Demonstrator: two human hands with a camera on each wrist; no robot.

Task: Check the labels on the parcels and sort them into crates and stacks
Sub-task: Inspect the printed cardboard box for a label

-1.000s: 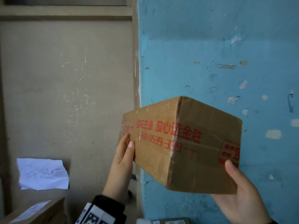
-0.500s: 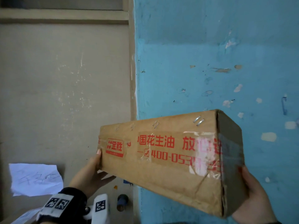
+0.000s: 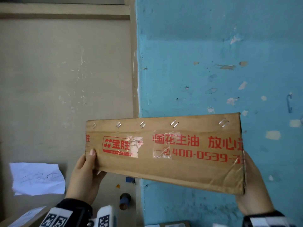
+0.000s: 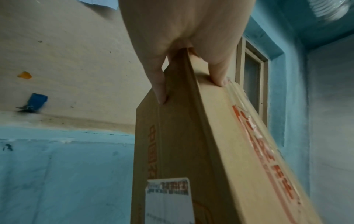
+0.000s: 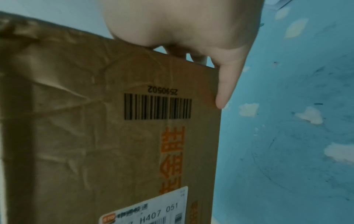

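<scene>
Two hands hold one long cardboard box [image 3: 164,153] up before the blue wall [image 3: 213,54]. Your left hand [image 3: 83,176] pinches its left end, thumb on the red-printed side; your right hand [image 3: 252,190] clasps the right end, shipping label [image 5: 145,210] facing away.

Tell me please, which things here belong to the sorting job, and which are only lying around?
Belong to the job:
- cardboard parcel, held at both ends by the left hand and right hand
- white shipping label on its far face

Lying about:
- white paper sheet
- blue scrap
- orange scrap
</scene>
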